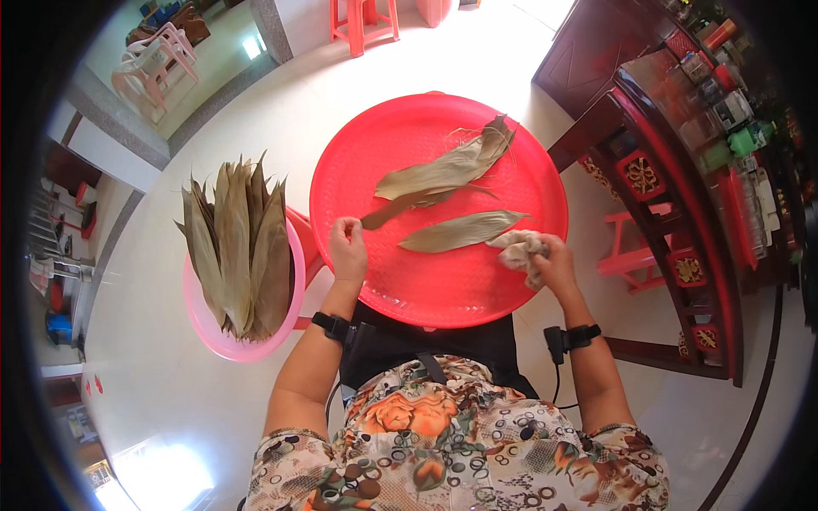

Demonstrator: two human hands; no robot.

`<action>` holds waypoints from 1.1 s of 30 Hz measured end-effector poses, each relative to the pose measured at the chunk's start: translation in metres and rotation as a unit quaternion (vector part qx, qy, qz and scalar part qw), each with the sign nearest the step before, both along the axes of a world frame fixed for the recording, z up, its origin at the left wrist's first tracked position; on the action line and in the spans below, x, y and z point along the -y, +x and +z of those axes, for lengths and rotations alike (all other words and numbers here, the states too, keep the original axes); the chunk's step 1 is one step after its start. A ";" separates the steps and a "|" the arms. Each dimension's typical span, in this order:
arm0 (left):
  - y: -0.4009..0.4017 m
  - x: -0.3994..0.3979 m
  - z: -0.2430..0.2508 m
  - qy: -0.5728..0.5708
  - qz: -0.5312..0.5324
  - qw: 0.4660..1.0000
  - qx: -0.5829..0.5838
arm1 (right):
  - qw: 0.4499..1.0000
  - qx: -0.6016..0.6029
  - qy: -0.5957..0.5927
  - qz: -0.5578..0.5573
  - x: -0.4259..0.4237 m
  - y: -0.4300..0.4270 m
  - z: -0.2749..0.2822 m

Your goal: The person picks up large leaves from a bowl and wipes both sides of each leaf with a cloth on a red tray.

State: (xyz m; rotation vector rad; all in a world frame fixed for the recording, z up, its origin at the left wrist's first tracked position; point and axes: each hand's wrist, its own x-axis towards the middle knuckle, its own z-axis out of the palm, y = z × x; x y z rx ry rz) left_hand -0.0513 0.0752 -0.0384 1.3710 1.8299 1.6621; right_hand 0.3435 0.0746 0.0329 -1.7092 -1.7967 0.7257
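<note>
A large round red plastic tray (pixel 460 287) lies before me, with dried bamboo leaves on it. My left hand (pixel 348 249) is at its left rim, thumb and fingers pinched at the end of a narrow brown leaf (pixel 399 209). That leaf runs up to a small pile of wider leaves (pixel 441 169). Closer to me, a single leaf (pixel 463 231) lies flat, slanting across the tray. Its right end meets a crumpled whitish cloth (pixel 521 250), which my right hand (pixel 555 263) grips over the tray's right side.
Left of the tray, a pink basin (pixel 220 345) holds a thick upright bundle of leaves (pixel 236 249). A dark wooden cabinet (pixel 677 211) with carved gold panels stands at the right, near a red stool (pixel 629 249). Another red stool (pixel 364 22) is on the floor beyond the tray.
</note>
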 end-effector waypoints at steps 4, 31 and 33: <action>0.023 0.005 0.031 -0.111 -0.157 0.953 0.236 | 0.993 0.038 0.106 -0.036 -0.008 0.009 0.042; 0.048 0.028 -0.006 -0.501 -0.282 0.815 0.078 | 0.932 0.292 0.045 0.212 0.010 -0.053 -0.030; 0.051 0.026 -0.008 -0.502 -0.292 0.810 0.083 | 0.942 0.297 0.030 0.153 0.000 -0.012 -0.036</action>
